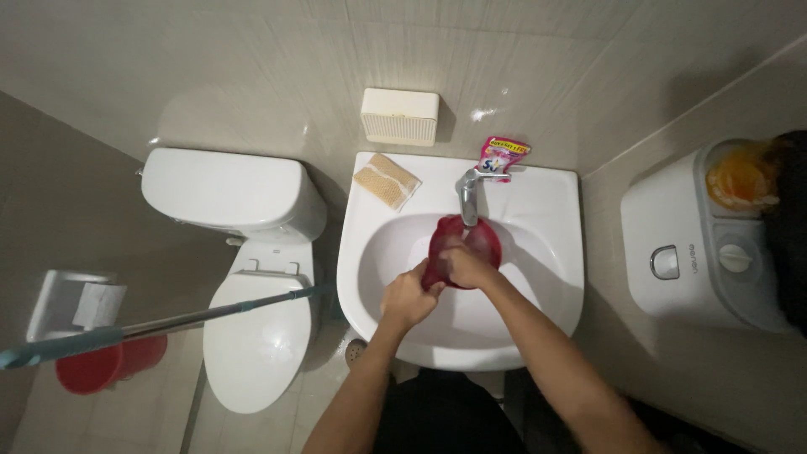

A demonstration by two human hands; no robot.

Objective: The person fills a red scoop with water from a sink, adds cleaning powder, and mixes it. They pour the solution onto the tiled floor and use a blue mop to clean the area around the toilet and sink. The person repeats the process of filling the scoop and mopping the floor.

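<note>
A: Head view, surroundings first. Your white sink (pixel 538 197) sits between a toilet (pixel 252 336) and a white water heater (pixel 672 252). A tan sponge (pixel 386 181) and a pink sachet (pixel 503 158) lie on the sink's back ledge; the chrome tap (pixel 467 195) stands directly over your work. A blue mop handle (pixel 168 322) crosses the toilet, above a red bucket (pixel 109 363).

B: Grip?

A: Your left hand (pixel 409 298) is clenched on the lower edge of a red cloth (pixel 458 244). Your right hand (pixel 467 267) is closed around its middle. The cloth hangs inside the basin, just under the tap.
</note>
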